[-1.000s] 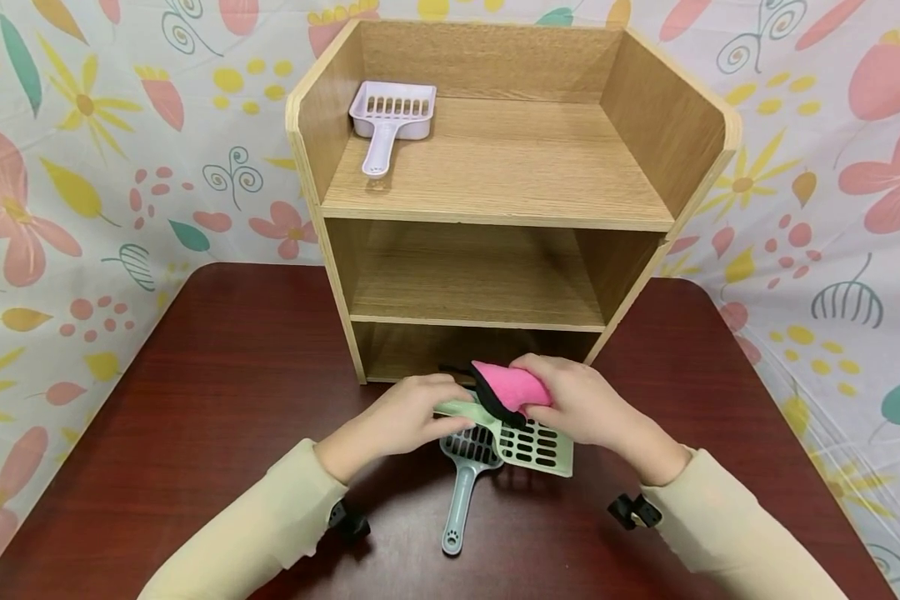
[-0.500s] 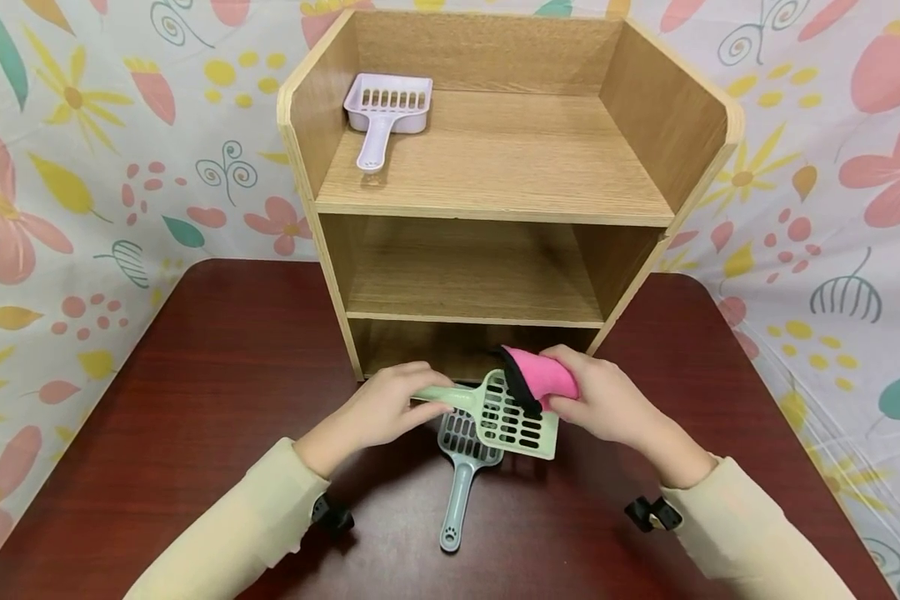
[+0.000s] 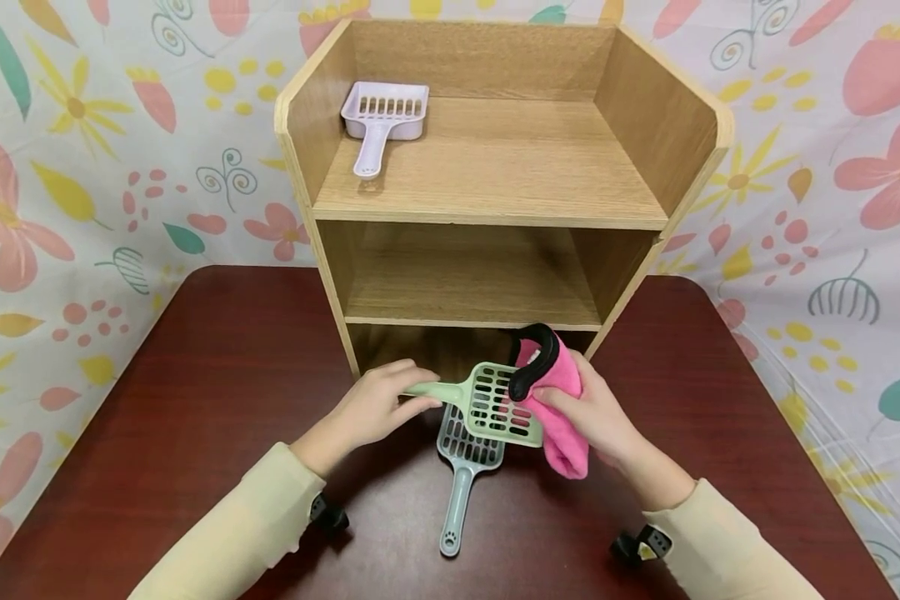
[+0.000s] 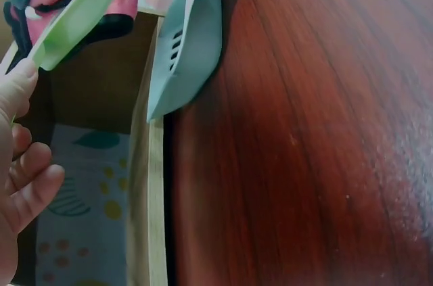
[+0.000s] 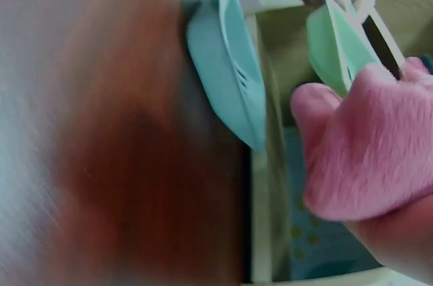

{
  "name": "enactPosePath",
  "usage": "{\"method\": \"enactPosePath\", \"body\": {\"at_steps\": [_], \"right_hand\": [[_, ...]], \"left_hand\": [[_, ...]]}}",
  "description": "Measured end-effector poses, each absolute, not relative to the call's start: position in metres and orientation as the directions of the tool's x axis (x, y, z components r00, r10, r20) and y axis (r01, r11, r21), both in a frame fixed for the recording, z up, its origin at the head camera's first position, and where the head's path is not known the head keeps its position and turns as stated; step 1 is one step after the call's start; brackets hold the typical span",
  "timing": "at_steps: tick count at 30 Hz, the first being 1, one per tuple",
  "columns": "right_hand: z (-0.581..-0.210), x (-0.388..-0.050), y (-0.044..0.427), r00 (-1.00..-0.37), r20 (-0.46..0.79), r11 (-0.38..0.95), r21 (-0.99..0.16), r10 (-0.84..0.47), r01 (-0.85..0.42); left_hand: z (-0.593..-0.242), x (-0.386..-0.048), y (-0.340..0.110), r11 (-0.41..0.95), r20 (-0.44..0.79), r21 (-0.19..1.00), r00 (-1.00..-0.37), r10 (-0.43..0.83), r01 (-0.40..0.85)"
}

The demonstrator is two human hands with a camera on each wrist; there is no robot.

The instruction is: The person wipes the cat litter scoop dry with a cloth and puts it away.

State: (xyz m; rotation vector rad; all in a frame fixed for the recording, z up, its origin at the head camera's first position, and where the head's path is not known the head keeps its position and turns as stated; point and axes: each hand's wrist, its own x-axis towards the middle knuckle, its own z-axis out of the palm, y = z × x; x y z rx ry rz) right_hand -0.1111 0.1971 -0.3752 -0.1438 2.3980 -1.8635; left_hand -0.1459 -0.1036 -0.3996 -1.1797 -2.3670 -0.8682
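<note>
Two hands are occupied above the table (image 3: 217, 450); the light-green scoop (image 3: 483, 404) is pinched by its handle in the left hand (image 3: 371, 404), its other fingers loosely bent, before the wooden shelf unit (image 3: 495, 167) and above the blue-grey scoop (image 3: 461, 483); the black-edged pink cloth (image 3: 566, 446) is gripped in the curled fingers of the right hand (image 3: 596, 408), at the green scoop's right end; how hard it presses cannot be told; wiping appears to be in hand, so the handle should be steadied, slots and corners worked evenly, and the lower scoop left unknocked.
</note>
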Motion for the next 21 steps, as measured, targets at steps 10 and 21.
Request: {"method": "enactPosePath", "body": {"at_steps": [10,21], "right_hand": [[-0.385,-0.098,0.191,-0.976,-0.136,-0.081,-0.985,-0.173,0.152],[-0.382,-0.084,0.2,-0.98,-0.11,0.05,-0.993,-0.168,0.103]], "left_hand": [[-0.402,-0.144,-0.106,0.43,0.604,0.41,-0.593,0.532,0.804],[-0.398,-0.141,-0.105,0.402,0.595,0.426,-0.585,0.55,0.811]]}}
